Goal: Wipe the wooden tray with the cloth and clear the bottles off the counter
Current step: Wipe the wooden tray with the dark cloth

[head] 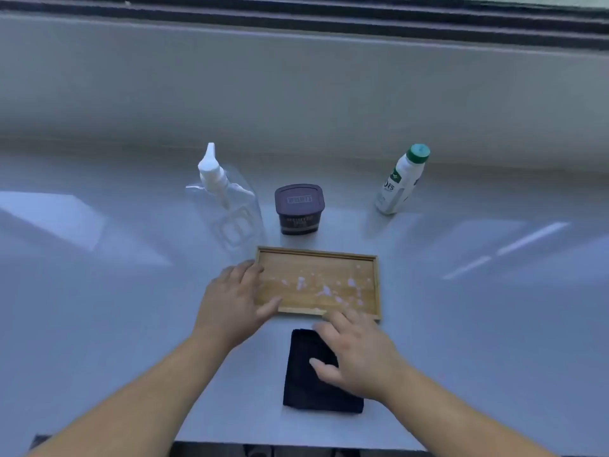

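Pale counter is carrying a wooden tray speckled with white-pink spots. Left hand is lying open on its left edge; right hand is spreading, empty, over the dark cloth just before it.

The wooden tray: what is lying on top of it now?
Pale pinkish-white spots lie on the wooden tray. The left hand rests on its left end, covering that part, so nothing there can be seen.
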